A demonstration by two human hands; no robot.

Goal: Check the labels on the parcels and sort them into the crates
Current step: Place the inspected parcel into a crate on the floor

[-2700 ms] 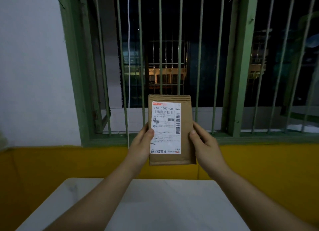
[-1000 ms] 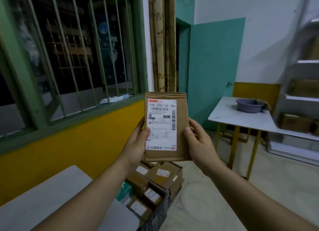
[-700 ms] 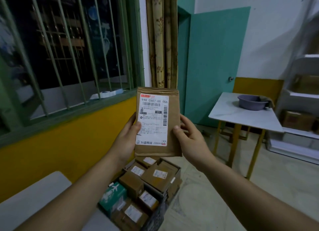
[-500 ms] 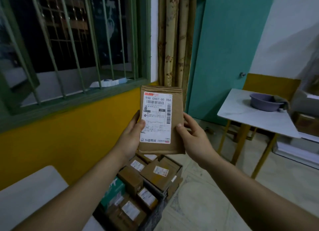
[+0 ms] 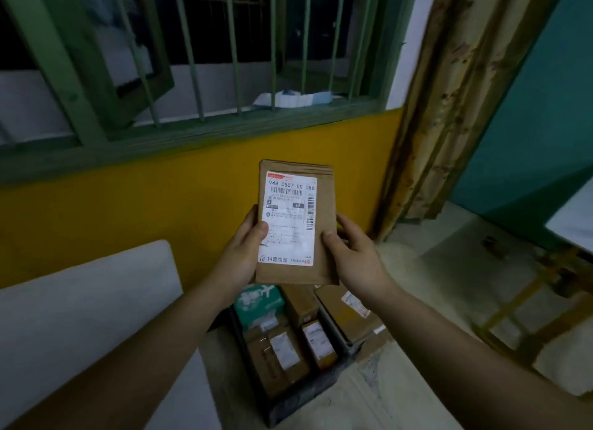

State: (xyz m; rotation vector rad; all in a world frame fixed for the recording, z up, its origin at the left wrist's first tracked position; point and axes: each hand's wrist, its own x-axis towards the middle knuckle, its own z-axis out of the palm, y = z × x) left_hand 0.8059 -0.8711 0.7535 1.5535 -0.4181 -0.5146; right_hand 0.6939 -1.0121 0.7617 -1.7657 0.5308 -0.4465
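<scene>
Far left, the pale table (image 5: 80, 317) fills the lower corner, its rounded far corner up against the yellow wall (image 5: 128, 211). Over its right edge comes the left hand (image 5: 240, 256), thumb pressed on the front of the parcel (image 5: 324, 269) and fingers wrapped behind its left edge. That brown paper parcel is upright in mid-air, face to the camera, white label (image 5: 288, 217) reading 948 C507-00 056 across the top. The right hand (image 5: 356, 256) clamps the other edge, thumb on the front beside the label, fingers curled behind. Straight below the parcel, on the floor just off the table's right edge, sits a dark crate (image 5: 301, 407) packed with brown labelled boxes (image 5: 279, 356) and one green box (image 5: 260, 301). Further right hangs a patterned curtain (image 5: 442, 108), then a teal door (image 5: 529, 124).
</scene>
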